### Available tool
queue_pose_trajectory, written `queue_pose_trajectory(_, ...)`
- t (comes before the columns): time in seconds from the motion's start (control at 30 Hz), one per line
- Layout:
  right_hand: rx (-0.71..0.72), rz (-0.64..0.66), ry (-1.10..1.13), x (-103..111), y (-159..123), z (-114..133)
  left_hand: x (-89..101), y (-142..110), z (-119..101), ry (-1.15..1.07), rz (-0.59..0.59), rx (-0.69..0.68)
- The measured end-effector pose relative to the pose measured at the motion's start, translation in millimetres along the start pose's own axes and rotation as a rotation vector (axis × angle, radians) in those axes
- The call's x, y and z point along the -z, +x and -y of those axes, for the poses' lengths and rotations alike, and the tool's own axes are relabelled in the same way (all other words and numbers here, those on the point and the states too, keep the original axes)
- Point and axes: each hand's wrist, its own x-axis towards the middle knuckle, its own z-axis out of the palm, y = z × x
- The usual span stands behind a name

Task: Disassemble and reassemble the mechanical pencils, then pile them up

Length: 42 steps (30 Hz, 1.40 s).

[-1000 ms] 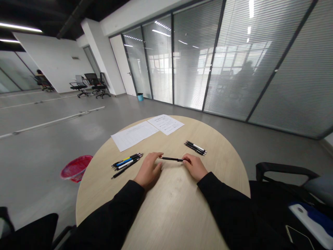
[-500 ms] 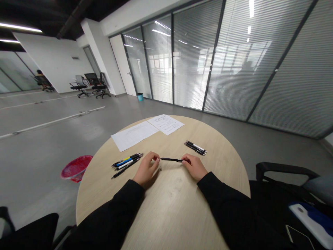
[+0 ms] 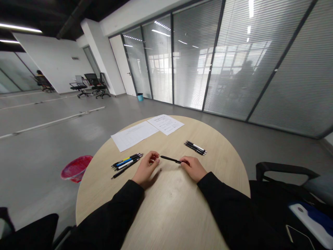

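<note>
A black pen [image 3: 170, 159] is held level just above the table by my right hand [image 3: 193, 168], whose fingers are closed round its clip end. Its pale thin tip points at my left hand [image 3: 147, 169]. There the thumb and curled index finger stand a little apart beside the tip; whether they touch it is hard to see. Below the left fingertips a tiny dark piece [image 3: 161, 169] lies on the wood, too small to name. Left of that hand lies a bunch of several pens [image 3: 127, 163], black, yellow, blue and white. Beyond my right hand is another group of pens [image 3: 195, 148].
Two printed sheets [image 3: 135, 135] lie at the far side of the round table [image 3: 171, 215]. A red basket [image 3: 76, 168] stands on the floor to the left. At the right, a black chair [image 3: 270, 205] holds a phone [image 3: 299, 238] and a white-and-blue object [image 3: 312, 222].
My left fingers have parted slightly at the pen's tip. The pen has tilted, tip end a little higher, and my right hand has shifted slightly left.
</note>
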Motion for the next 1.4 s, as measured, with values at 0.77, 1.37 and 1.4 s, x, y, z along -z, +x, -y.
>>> queue_pose_trajectory(0.77,-0.046,-0.011,0.054,-1,-1,0,3.3,-3,16,0.622,0.208,-0.165)
queue_pose_trajectory(1.37,-0.005,-0.032,-0.011,-1,0,-2,2.5,0,19,0.347,0.021,-0.029)
queue_pose_trajectory(1.4,-0.003,-0.045,-0.021,0,0,-2,3.2,0,17,0.308,-0.003,-0.01)
